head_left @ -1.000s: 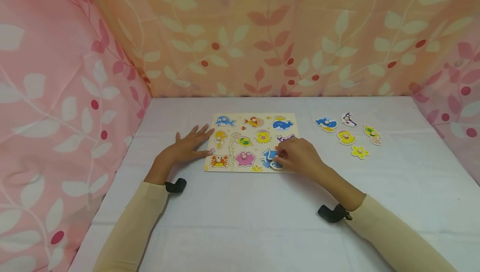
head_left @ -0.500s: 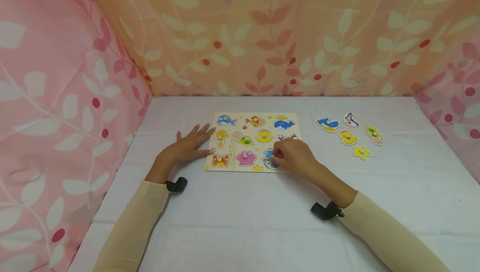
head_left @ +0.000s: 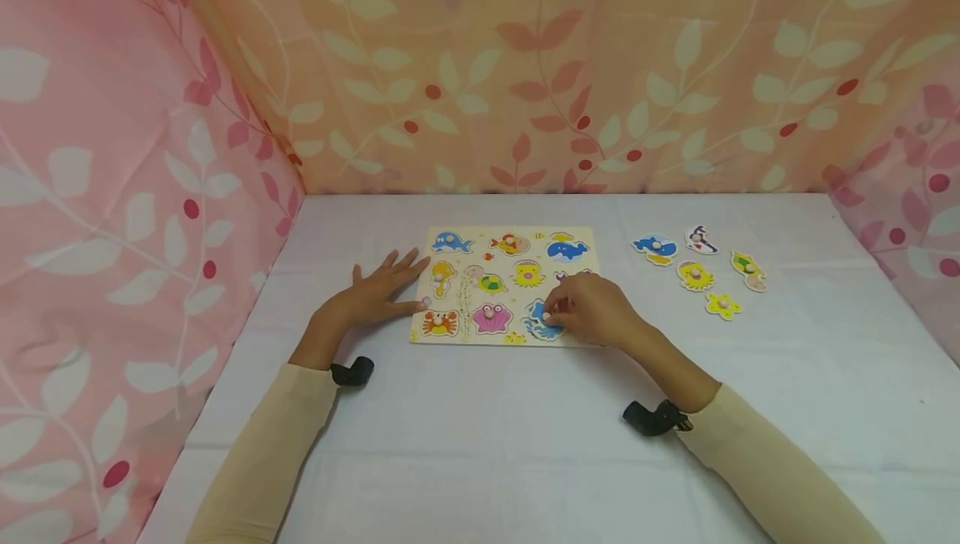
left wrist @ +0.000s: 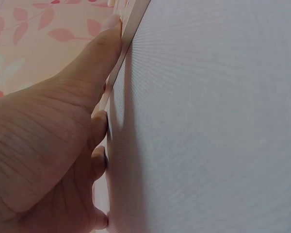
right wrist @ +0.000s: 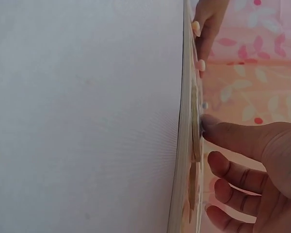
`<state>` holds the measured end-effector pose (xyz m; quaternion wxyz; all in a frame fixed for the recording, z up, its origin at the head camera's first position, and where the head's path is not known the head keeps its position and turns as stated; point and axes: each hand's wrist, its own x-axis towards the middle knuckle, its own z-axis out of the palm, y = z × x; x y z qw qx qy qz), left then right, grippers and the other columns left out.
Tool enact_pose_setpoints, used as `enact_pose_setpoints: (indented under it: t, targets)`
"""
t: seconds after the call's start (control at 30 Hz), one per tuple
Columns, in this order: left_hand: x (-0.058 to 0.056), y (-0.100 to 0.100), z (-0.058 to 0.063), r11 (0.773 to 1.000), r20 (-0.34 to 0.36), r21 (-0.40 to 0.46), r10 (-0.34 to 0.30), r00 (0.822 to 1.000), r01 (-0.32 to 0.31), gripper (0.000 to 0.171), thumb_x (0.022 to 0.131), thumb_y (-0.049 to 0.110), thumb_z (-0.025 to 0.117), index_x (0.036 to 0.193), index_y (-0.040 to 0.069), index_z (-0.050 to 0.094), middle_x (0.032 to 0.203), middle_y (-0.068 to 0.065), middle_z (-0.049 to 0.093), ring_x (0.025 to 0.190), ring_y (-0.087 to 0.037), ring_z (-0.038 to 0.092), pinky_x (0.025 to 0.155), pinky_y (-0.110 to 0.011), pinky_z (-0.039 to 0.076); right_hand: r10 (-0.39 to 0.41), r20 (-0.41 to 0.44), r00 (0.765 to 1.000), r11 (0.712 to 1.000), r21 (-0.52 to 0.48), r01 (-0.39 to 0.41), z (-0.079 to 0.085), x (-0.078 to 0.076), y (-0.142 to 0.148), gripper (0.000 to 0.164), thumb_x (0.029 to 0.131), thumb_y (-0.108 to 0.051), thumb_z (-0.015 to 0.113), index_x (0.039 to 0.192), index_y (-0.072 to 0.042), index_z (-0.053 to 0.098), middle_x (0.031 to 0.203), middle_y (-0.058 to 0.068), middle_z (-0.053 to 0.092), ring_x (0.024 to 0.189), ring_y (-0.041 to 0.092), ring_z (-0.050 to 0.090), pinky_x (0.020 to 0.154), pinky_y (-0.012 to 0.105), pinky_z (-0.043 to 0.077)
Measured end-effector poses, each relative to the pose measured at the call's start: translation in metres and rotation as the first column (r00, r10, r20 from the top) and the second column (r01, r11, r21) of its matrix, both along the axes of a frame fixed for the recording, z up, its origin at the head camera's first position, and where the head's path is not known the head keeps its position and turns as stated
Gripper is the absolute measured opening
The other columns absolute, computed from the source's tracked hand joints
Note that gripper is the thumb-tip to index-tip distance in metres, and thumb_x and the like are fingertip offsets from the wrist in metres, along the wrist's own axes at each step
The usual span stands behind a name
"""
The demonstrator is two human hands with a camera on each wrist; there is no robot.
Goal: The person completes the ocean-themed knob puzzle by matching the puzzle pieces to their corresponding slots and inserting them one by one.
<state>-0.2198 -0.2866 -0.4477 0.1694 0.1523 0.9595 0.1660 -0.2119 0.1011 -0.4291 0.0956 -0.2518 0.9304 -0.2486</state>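
Note:
A wooden peg puzzle board [head_left: 475, 342] with sea-animal pictures lies on the table. My left hand [head_left: 375, 290] rests flat at its left edge, fingers spread, with the thumb [left wrist: 99, 53] on the board's rim in the left wrist view. Over the board's lower right corner, my right hand [head_left: 596, 309] pinches the knob of a blue puzzle piece [head_left: 542, 329]. Edge-on in the right wrist view, that piece [right wrist: 196, 131] lies against the board's face. Its outline is partly hidden by my fingers. A crab piece [head_left: 439, 323] and a pink shell piece [head_left: 491, 318] sit in the bottom row.
Several loose knobbed pieces lie right of the board: a blue whale-like one [head_left: 655, 247], a purple-and-white one [head_left: 700, 239], a yellow octopus [head_left: 695, 276], a green one [head_left: 747, 271] and a yellow star [head_left: 723, 306]. Patterned cloth walls [head_left: 480, 69] surround the white table [head_left: 480, 444].
My right hand has shifted slightly with the blue piece, which has moved a little left and turned over the corner picture. The left hand stays in place.

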Motion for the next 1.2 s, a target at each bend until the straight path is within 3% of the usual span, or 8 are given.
enact_pose_setpoints:
  t: [0.17,1.2]
  targets:
    - [-0.0006,0.0007,0.0006,1.000,0.000,-0.005,0.000,1.000,0.000,0.089,0.092,0.067,0.058,0.163,0.039,0.012,0.171,0.005,0.002,0.156,-0.030,-0.009,0.109,-0.078,-0.013,-0.004,-0.008,1.000,1.000,0.003,0.004,-0.0013,-0.0013,-0.0012,0.016,0.085,-0.031,0.084,0.096,-0.020,0.082,0.089,-0.009,0.072,0.089,0.016,0.056,0.077,0.034,0.046]
    - [-0.0007,-0.0005,-0.0007,1.000,0.000,-0.014,-0.001,1.000,0.001,0.089,0.092,0.066,0.059,0.163,0.040,0.012,0.171,0.005,0.002,0.156,-0.030,-0.009,0.109,-0.078,-0.013,0.079,-0.070,0.994,0.997,0.014,-0.078,0.0004,-0.0053,-0.0100,0.016,0.086,-0.029,0.084,0.096,-0.018,0.082,0.090,-0.007,0.071,0.088,0.016,0.059,0.083,0.038,0.049]
